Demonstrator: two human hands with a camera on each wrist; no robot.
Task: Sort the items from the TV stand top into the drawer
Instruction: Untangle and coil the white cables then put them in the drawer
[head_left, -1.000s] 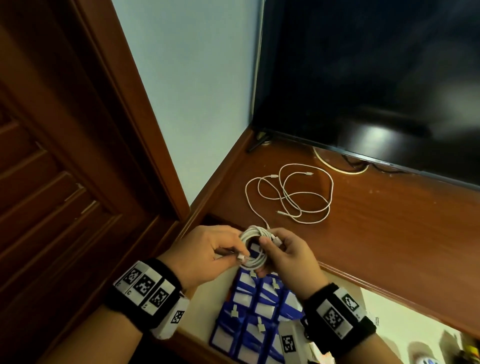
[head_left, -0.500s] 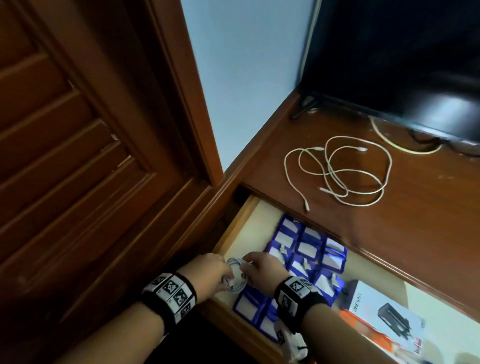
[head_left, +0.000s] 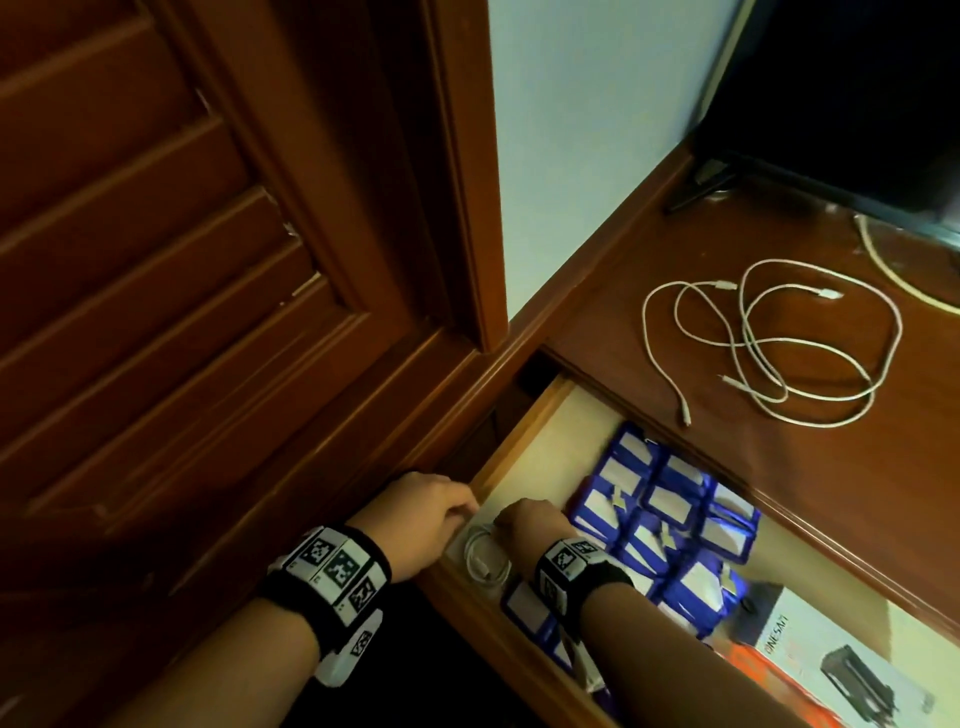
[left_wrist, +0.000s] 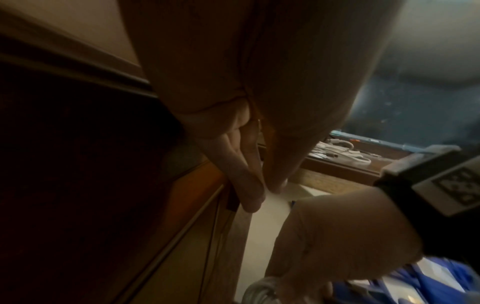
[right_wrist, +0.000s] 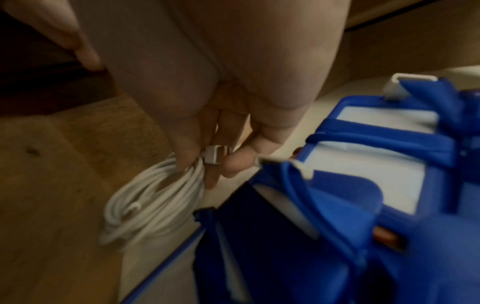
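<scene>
A: What's the right hand (head_left: 530, 525) doing down in the drawer (head_left: 524, 441)?

B: Setting a coiled cable (head_left: 485, 561) into the near left corner, at about 7 o'clock from the blue packets (head_left: 670, 512). In the right wrist view the thumb and fingers (right_wrist: 233, 164) pinch the white coil (right_wrist: 153, 197) together with its plug, probably so the loops don't spring apart before it lies flat.

A: And the left hand (head_left: 426, 517)?

B: It sits at the drawer's left wall, at 9 o'clock from the coil. In the left wrist view its fingers (left_wrist: 244, 174) are stretched out straight and close together, tips on the edge of the drawer wall, holding nothing. I'd guess it's steadying the person, though I can't tell if it presses.

A: Why that corner?

B: It looks like the only bare strip of drawer floor. The packets fill the middle in rows, and a box with a printed picture (head_left: 841, 670) lies further along at 4 o'clock.

A: Is the sorting finished, then?

B: No. A loose cable (head_left: 769, 343) is sprawled on the TV stand top (head_left: 831, 493), at roughly 1 o'clock from the hands and well apart from them, below the TV (head_left: 857, 93). A third cord (head_left: 883, 260) runs under the screen; whether it's plugged in I can't tell. The loose one would likely need winding up too, so it fits beside the first
</scene>
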